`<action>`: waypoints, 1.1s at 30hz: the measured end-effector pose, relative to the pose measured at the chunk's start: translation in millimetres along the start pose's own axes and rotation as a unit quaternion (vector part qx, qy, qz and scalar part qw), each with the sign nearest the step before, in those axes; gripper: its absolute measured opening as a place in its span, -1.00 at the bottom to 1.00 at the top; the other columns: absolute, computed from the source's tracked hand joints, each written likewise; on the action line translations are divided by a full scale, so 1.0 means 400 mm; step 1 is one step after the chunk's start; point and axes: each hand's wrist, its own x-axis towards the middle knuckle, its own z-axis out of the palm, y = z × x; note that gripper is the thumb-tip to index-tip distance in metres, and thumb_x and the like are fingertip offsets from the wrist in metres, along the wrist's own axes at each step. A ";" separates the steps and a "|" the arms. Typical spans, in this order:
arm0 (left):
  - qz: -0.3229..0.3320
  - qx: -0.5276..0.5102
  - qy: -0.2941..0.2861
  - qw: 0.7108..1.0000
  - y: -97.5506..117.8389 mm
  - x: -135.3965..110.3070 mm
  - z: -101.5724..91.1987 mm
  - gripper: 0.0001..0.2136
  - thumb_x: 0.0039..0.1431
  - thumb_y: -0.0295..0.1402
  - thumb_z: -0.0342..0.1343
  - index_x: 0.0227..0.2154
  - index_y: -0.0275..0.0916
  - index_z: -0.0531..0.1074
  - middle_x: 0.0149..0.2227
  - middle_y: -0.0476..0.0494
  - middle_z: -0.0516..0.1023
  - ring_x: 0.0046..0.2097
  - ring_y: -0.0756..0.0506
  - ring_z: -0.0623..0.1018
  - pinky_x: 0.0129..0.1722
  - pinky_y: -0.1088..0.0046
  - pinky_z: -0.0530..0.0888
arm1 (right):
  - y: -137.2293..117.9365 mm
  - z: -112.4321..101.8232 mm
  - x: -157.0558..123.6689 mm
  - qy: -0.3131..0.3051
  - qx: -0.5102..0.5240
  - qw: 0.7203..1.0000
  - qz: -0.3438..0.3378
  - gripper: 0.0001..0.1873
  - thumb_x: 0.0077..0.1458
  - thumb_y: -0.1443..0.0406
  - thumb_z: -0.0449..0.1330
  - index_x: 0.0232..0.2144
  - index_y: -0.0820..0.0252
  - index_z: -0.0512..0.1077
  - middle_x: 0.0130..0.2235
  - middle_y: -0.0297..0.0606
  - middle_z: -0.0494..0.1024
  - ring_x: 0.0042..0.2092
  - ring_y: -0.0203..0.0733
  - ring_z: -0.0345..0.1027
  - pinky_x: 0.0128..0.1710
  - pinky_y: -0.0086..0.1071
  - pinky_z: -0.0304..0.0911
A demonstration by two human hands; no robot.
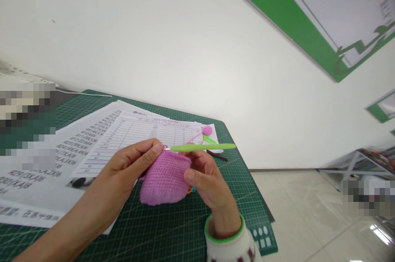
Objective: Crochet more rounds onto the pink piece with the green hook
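Note:
A pink crocheted pouch (165,179) hangs between both hands over a green cutting mat (173,233). My left hand (129,167) pinches its upper rim with thumb and fingers closed. My right hand (206,179) grips the pouch's right side and holds a light green crochet hook (202,147) that lies level, its tip at the rim. A thin pink yarn strand (194,137) runs from the work up to a small pink ball (207,130) at the far side of the mat.
Printed sheets with tables and text (129,134) cover the mat's left half. A dark pen-like object (217,155) and another green tool (210,140) lie beyond the hands. The table's right edge drops to a tiled floor (308,212); a white wall stands behind.

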 end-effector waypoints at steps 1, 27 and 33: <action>0.016 0.024 -0.005 1.000 -0.003 -0.001 -0.002 -0.72 0.12 -0.10 0.19 -0.57 -0.14 0.46 -0.58 0.13 0.38 -0.49 0.02 0.29 -0.51 0.58 0.29 | 0.000 0.004 0.000 0.000 -0.003 1.000 0.002 -0.60 -0.13 0.18 0.45 -0.18 0.07 0.53 -0.19 -0.35 0.58 -0.11 -0.26 0.42 0.03 -0.38 0.30; 0.117 0.181 -0.025 0.976 0.000 0.001 -0.006 -0.74 0.18 -0.22 0.03 -0.63 -0.07 0.31 -0.62 0.12 0.28 -0.54 -0.06 0.29 -0.59 0.48 0.29 | -0.013 0.007 -0.021 -0.042 -0.032 0.996 0.073 -0.59 -0.10 0.06 0.42 -0.23 0.15 0.57 -0.28 -0.36 0.58 -0.31 -0.36 0.36 -0.10 -0.43 0.36; 0.127 0.222 -0.032 0.966 0.001 0.001 -0.004 -0.68 0.23 -0.18 0.02 -0.64 -0.10 0.33 -0.62 0.11 0.29 -0.55 -0.05 0.31 -0.57 0.49 0.30 | -0.003 0.006 -0.020 -0.026 -0.047 0.995 0.079 -0.54 -0.12 0.00 0.41 -0.21 0.11 0.56 -0.29 -0.36 0.56 -0.28 -0.33 0.36 -0.07 -0.38 0.35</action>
